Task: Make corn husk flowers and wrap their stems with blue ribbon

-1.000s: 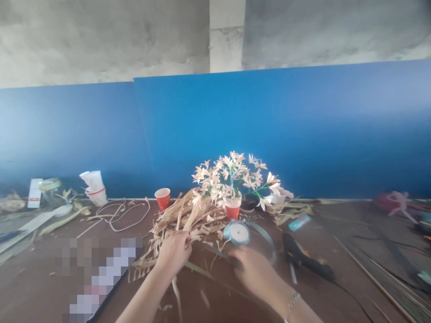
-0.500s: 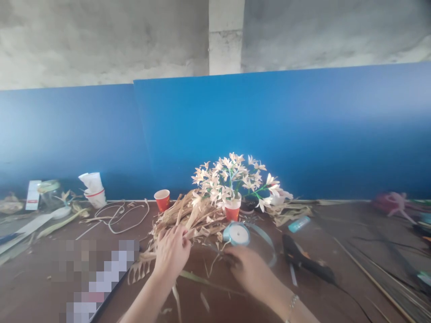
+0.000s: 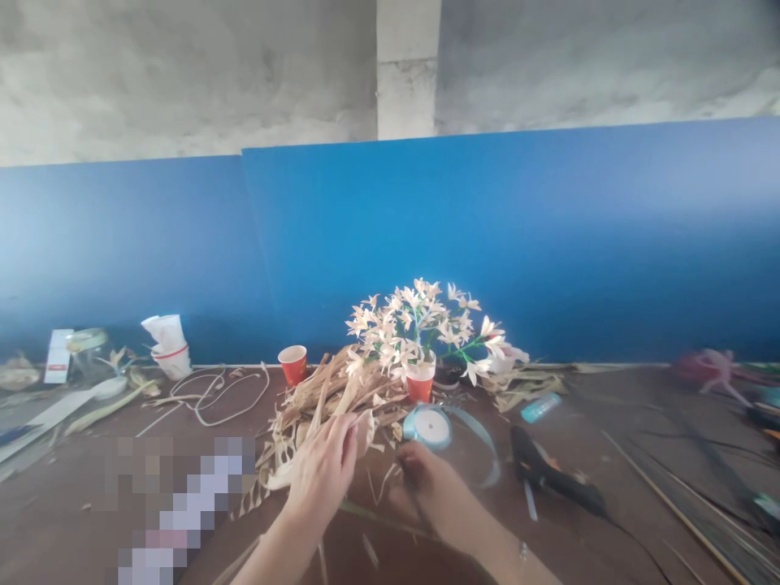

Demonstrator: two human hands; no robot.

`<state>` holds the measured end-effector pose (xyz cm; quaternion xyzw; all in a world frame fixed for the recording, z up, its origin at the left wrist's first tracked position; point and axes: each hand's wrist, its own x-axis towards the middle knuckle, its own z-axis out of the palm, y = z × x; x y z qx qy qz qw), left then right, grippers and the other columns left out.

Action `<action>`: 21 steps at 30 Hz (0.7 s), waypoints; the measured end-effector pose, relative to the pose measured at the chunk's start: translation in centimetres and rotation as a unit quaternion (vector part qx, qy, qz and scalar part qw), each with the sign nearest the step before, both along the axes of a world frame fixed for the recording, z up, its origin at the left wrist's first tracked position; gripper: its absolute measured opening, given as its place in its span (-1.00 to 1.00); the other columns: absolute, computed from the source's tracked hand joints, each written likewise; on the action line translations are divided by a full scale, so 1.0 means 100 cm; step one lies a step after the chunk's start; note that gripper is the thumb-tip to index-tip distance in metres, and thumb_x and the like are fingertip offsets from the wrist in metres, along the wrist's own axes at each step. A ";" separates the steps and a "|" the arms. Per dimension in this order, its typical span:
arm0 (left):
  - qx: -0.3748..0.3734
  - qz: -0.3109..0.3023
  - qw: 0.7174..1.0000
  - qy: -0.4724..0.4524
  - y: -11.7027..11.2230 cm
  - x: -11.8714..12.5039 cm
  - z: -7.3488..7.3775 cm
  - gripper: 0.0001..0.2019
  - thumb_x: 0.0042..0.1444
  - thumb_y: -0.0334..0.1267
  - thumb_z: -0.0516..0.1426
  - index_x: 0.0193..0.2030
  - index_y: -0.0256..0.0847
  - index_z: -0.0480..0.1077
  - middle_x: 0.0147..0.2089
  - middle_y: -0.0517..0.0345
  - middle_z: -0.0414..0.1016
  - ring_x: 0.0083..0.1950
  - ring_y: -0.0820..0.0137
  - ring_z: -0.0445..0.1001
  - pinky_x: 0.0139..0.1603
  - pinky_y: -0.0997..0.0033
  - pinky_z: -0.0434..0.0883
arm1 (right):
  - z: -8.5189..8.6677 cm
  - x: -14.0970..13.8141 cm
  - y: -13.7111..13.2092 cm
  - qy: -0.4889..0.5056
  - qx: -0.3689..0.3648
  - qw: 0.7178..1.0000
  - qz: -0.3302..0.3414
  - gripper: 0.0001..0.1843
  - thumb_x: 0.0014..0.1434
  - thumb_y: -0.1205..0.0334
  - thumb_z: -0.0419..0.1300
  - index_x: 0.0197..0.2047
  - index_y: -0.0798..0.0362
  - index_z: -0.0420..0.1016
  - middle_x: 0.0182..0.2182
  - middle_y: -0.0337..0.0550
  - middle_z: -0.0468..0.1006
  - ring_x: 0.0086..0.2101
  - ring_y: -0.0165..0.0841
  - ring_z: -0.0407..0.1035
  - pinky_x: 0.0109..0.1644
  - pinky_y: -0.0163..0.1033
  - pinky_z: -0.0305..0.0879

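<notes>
My left hand (image 3: 326,463) is closed on a pale dried husk piece (image 3: 366,432), whose end shows past the fingertips. It is at the front of a heap of dried husk strips (image 3: 329,394). To its right, my right hand (image 3: 435,491) has its fingers curled round something dark; motion blur hides what it is. Just beyond the right hand lies a roll of light blue ribbon (image 3: 428,426) with a loose end. A red paper cup (image 3: 419,390) behind the roll holds a bunch of cream flowers (image 3: 414,325) on green stems.
A black glue gun (image 3: 554,475) with its cord lies to the right, near a light blue packet (image 3: 541,408). Another red cup (image 3: 293,367), a white cable (image 3: 235,402) and a white cup (image 3: 172,357) are at the left. A blue panel (image 3: 390,236) borders the table's back.
My left hand has moved slightly right and lifted a pale husk piece from the heap. My right hand has shifted a little left and nearer to me, its fingers still curled.
</notes>
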<state>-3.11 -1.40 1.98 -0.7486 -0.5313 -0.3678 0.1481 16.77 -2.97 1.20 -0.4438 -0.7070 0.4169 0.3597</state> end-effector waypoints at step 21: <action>-0.130 0.057 0.986 -0.092 -0.008 0.012 0.004 -0.74 0.06 -0.23 0.11 -0.07 -0.04 0.31 -0.13 0.18 0.59 -0.23 0.24 0.58 -0.24 0.28 0.44 | -0.002 -0.018 -0.008 0.044 -0.086 0.995 -0.026 -0.48 0.08 -0.26 0.04 -0.39 0.09 0.37 -0.59 -0.26 0.35 -0.56 -0.44 0.19 -0.53 -0.38 0.12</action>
